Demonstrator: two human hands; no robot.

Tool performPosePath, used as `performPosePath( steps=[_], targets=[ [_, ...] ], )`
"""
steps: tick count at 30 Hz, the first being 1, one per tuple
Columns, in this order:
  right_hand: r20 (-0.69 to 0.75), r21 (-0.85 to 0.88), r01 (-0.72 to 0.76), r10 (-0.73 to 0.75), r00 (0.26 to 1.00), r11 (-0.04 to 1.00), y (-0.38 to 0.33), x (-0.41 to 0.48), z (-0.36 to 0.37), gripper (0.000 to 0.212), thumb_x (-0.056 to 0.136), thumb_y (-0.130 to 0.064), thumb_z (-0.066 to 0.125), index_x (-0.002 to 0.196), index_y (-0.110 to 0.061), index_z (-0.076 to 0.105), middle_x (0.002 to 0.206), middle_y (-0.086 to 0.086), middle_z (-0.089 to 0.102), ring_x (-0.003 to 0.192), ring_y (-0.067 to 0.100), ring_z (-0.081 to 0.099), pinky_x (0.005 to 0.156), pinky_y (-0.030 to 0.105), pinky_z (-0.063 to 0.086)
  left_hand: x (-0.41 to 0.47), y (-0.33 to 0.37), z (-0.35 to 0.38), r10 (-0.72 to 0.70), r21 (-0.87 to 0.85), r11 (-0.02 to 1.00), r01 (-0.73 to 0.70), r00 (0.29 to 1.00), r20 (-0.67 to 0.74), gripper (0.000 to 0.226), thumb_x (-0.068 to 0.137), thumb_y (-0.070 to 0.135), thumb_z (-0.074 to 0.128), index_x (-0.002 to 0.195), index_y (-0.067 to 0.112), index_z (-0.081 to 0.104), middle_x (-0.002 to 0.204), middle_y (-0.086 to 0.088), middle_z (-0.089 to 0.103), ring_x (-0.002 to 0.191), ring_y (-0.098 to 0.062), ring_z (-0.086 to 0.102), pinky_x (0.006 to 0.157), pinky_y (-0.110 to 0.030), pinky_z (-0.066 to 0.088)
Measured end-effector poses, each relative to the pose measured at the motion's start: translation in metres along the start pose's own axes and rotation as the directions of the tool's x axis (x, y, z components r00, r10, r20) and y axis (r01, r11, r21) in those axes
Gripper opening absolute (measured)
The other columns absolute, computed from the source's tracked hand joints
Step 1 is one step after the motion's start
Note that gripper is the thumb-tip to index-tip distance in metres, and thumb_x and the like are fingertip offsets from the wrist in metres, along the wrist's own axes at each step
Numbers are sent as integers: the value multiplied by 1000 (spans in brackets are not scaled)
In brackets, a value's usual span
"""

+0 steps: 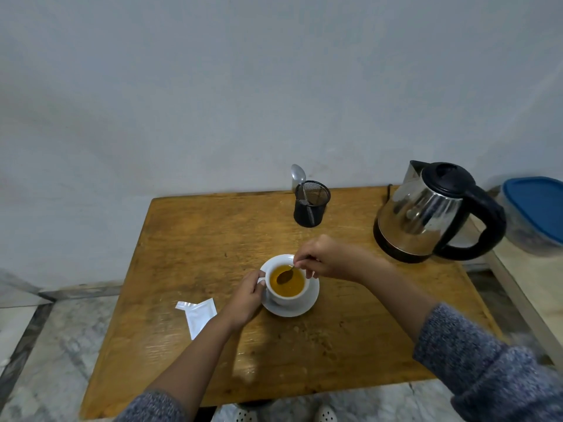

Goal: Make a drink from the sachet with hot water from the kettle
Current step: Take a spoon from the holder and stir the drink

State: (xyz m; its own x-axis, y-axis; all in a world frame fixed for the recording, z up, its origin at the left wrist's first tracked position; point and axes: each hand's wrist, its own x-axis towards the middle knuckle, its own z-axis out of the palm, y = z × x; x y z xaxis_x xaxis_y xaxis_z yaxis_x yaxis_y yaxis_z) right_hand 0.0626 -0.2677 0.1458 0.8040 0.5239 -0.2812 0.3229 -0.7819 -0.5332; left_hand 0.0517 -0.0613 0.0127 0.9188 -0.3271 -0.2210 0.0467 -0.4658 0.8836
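I see my left hand (245, 295) gripping the handle of the white cup (288, 284), which sits on a saucer (292, 310) near the middle of the table (189, 239). My right hand (323, 258) pinches a spoon (286, 275) whose bowl dips into the orange drink. The torn sachet (198, 313) lies flat to the left of my left wrist, close to the table's left edge. The kettle (426, 214) stands at the far right, well apart from the cup, its handle pointing right. A black mesh holder (311, 208) with a second spoon stands at the far edge. The near half of the table is bare wood. I can read no writing on the sachet.
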Motion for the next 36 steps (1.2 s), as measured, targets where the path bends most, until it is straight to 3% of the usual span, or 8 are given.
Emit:
performPosePath(
  steps=[3,6,10,17,21,26,32,36],
  targets=[
    [17,-183,83,-81,997,980,-3,1,2,28,97,-21,47,116,-9,64,109,8,67,86,11,56,76,21,43,1,0,0,12,14,1000,-12,1000,-5,18,96,21,39,90,34,50,99,-1,54,88,-7,49,73,-26,38],
    [45,-347,117,-108,993,931,-2,4,8,32,98,-23,43,124,-13,59,114,8,64,100,21,59,83,33,50,1,1,0,11,36,999,-10,1000,-2,15,96,20,38,95,24,52,99,-3,54,86,-9,49,73,-25,40],
    [90,-467,133,-102,991,874,-1,5,14,29,98,-19,43,120,-11,61,108,10,63,91,23,60,68,31,47,1,1,2,9,51,999,-8,1000,-15,15,96,22,38,96,24,53,100,-4,56,88,-13,51,71,-22,39],
    [101,-361,57,-22,995,931,-2,4,11,32,97,-26,44,106,-6,66,99,13,64,85,26,60,77,43,52,1,2,1,1,76,997,0,1000,-17,15,96,22,37,97,23,52,104,-7,57,91,-16,52,71,-21,39],
    [56,-124,12,-5,998,992,-5,6,15,29,96,-22,48,99,-3,70,90,13,71,74,22,66,73,40,55,1,3,3,-1,77,997,4,1000,-31,14,96,21,37,95,26,50,100,-4,56,85,-11,51,67,-19,37],
    [-21,-72,1,-2,1000,997,-10,12,22,26,96,-19,46,88,-11,70,79,6,67,70,19,57,63,31,46,2,2,3,13,89,996,-10,999,-33,15,96,18,37,93,26,49,97,-5,55,86,-15,50,66,-19,36],
    [-54,-150,-97,90,995,984,-7,18,20,35,98,-24,40,116,-7,65,112,11,69,97,23,62,84,40,53,2,1,3,3,68,998,-1,1000,-28,15,96,18,37,93,24,50,97,-5,54,87,-17,50,67,-24,36],
    [-38,-305,-93,86,996,948,-6,15,17,35,98,-28,39,108,-9,67,103,9,69,89,23,62,72,35,52,3,0,3,-9,61,998,10,1000,-22,15,96,18,37,95,24,51,101,-6,55,91,-18,51,70,-26,37]
  ],
)
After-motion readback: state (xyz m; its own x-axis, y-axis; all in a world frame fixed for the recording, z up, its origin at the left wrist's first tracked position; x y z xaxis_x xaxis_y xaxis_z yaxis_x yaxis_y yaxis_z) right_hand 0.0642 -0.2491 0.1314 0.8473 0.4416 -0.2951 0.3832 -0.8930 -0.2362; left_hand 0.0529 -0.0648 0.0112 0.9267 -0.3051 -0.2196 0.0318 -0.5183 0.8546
